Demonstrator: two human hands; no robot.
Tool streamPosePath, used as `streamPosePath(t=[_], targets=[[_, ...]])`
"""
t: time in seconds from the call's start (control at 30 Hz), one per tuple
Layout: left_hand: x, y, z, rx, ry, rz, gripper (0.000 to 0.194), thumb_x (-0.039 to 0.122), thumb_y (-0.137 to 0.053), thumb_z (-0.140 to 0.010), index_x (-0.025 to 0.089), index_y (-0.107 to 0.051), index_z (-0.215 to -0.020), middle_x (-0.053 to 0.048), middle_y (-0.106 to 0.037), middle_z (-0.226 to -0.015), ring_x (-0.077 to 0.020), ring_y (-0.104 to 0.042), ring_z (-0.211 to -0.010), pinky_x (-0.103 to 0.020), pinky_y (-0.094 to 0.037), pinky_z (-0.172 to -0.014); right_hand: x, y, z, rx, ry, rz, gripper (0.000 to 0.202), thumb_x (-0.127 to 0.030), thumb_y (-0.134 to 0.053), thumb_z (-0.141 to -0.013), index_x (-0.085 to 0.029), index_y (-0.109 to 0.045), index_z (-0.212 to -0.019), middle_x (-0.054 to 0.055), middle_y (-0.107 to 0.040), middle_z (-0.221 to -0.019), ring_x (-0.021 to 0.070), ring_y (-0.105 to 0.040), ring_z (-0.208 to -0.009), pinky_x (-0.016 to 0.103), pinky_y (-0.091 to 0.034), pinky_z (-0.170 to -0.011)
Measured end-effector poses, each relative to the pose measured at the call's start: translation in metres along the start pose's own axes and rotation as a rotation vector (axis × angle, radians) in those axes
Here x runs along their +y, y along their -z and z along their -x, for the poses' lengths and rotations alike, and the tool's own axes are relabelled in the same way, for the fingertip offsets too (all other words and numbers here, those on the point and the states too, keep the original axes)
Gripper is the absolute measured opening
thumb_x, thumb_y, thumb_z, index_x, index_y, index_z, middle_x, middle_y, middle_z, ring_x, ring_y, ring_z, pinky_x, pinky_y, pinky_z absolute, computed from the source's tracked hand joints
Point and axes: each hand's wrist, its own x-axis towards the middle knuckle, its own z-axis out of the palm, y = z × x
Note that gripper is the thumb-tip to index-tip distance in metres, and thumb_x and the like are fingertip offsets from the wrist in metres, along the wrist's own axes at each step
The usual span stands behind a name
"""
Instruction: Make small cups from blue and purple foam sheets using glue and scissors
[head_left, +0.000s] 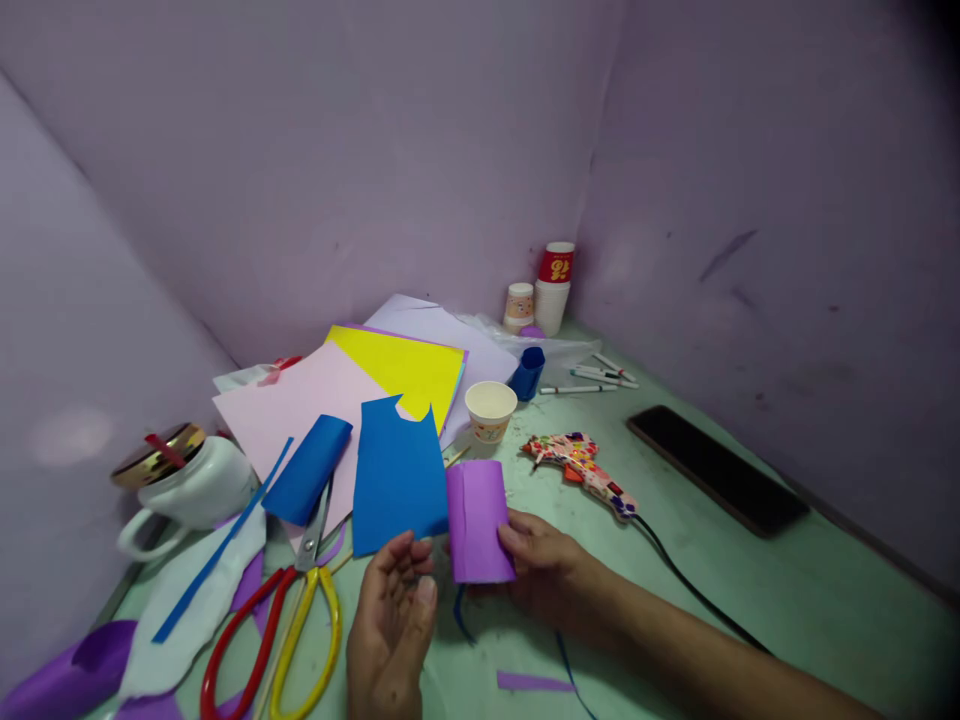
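A purple paper tube (477, 522) with a seam down its side is held upright in my right hand (551, 560), thumb on its right side and the other fingers hidden behind it. Just left of the tube, my left hand (394, 625) is raised with its fingers curled loosely and apart, holding nothing. Behind that hand lies a blue paper sheet (397, 480) with a notch cut in its top edge. Scissors (309, 560) with one red and one yellow handle rest to the left. Beyond the tube stands a small paper cup (491, 412).
A floral glue gun (577, 465) with a black cord and a phone (716, 468) lie to the right. Several pens (600, 378) and stacked cups (553, 290) are at the back. On the left are a white mug (199, 490), a rolled blue paper (309, 468) and coloured sheets (397, 365).
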Motion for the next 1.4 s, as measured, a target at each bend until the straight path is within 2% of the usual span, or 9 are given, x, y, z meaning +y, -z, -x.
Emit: streamPosePath(t=[0.13,0.23,0.33,0.57,0.8,0.97,1.1,1.27,1.4], targets=[[0.002,-0.003,0.004,-0.058,0.083,-0.020,0.056,0.051,-0.080,-0.054,0.018,-0.064,-0.096,-0.009,-0.072,-0.094,-0.0270,-0.066,-0.092,-0.032,-0.053,-0.078,-0.003,-0.002,0.002,-0.013,-0.064,-0.134,0.031,-0.029,-0.074,-0.074,-0.010,-0.067,-0.098,0.010,-0.071,-0.084,0.0186,-0.066,-0.075,0.031,-0.048,-0.075],[0.005,-0.008,0.007,-0.132,0.072,-0.027,0.052,0.049,-0.078,-0.057,0.017,-0.065,-0.096,-0.011,-0.072,-0.099,-0.0273,-0.066,-0.095,-0.032,-0.053,-0.077,-0.004,0.000,0.002,0.023,-0.095,-0.165,0.038,-0.027,-0.072,-0.075,-0.009,-0.064,-0.108,0.014,-0.071,-0.093,0.0224,-0.068,-0.084,0.036,-0.049,-0.080],[0.006,-0.010,0.006,-0.143,0.066,-0.045,0.049,0.049,-0.077,-0.059,0.018,-0.066,-0.095,-0.010,-0.072,-0.098,-0.0264,-0.066,-0.094,-0.031,-0.053,-0.078,-0.006,0.002,0.001,0.055,-0.106,-0.201,0.043,-0.027,-0.068,-0.078,-0.007,-0.059,-0.114,0.017,-0.070,-0.102,0.0263,-0.068,-0.092,0.043,-0.048,-0.087],[0.004,-0.001,-0.005,-0.167,0.039,-0.131,0.046,0.048,-0.075,-0.063,0.018,-0.065,-0.096,-0.006,-0.072,-0.090,-0.0220,-0.066,-0.086,-0.029,-0.051,-0.076,-0.008,0.003,0.000,0.052,-0.062,-0.197,0.039,-0.028,-0.062,-0.082,-0.004,-0.057,-0.112,0.016,-0.071,-0.094,0.0246,-0.068,-0.086,0.038,-0.049,-0.081],[0.003,0.001,-0.009,-0.152,-0.122,-0.198,0.044,0.044,-0.076,-0.062,0.017,-0.064,-0.094,-0.007,-0.071,-0.088,-0.0219,-0.065,-0.082,-0.030,-0.050,-0.070,-0.005,0.007,-0.009,0.099,0.016,-0.199,0.023,-0.024,-0.058,-0.083,-0.007,-0.061,-0.098,0.009,-0.070,-0.081,0.0182,-0.066,-0.074,0.033,-0.050,-0.077],[0.004,-0.003,-0.004,-0.145,-0.181,-0.207,0.043,0.044,-0.077,-0.061,0.017,-0.065,-0.092,-0.004,-0.069,-0.085,-0.0209,-0.064,-0.082,-0.029,-0.049,-0.072,-0.006,0.001,-0.006,0.032,0.044,-0.148,0.028,-0.021,-0.068,-0.074,-0.010,-0.064,-0.100,0.006,-0.071,-0.078,0.0175,-0.066,-0.070,0.029,-0.050,-0.068],[0.005,-0.003,-0.002,-0.140,-0.155,-0.178,0.043,0.046,-0.075,-0.063,0.016,-0.065,-0.093,-0.003,-0.068,-0.082,-0.0189,-0.063,-0.076,-0.028,-0.048,-0.067,-0.004,-0.002,-0.003,0.002,0.076,-0.098,0.036,-0.021,-0.075,-0.066,-0.014,-0.065,-0.100,0.003,-0.071,-0.078,0.0135,-0.063,-0.065,0.023,-0.046,-0.060],[0.005,0.000,-0.004,-0.181,-0.080,-0.141,0.045,0.045,-0.074,-0.066,0.014,-0.063,-0.097,-0.005,-0.069,-0.082,-0.0187,-0.064,-0.072,-0.029,-0.050,-0.065,0.003,0.001,-0.006,-0.017,0.116,-0.018,0.050,-0.021,-0.082,-0.058,-0.014,-0.065,-0.104,0.005,-0.072,-0.087,0.0148,-0.064,-0.071,0.025,-0.048,-0.069],[0.004,-0.001,-0.005,-0.177,-0.106,-0.128,0.044,0.042,-0.077,-0.062,0.015,-0.063,-0.093,-0.005,-0.070,-0.083,-0.0189,-0.065,-0.077,-0.028,-0.051,-0.069,0.009,0.003,-0.007,-0.024,0.140,0.026,0.052,-0.022,-0.083,-0.057,-0.014,-0.066,-0.106,0.006,-0.071,-0.094,0.0156,-0.064,-0.079,0.025,-0.047,-0.073]])
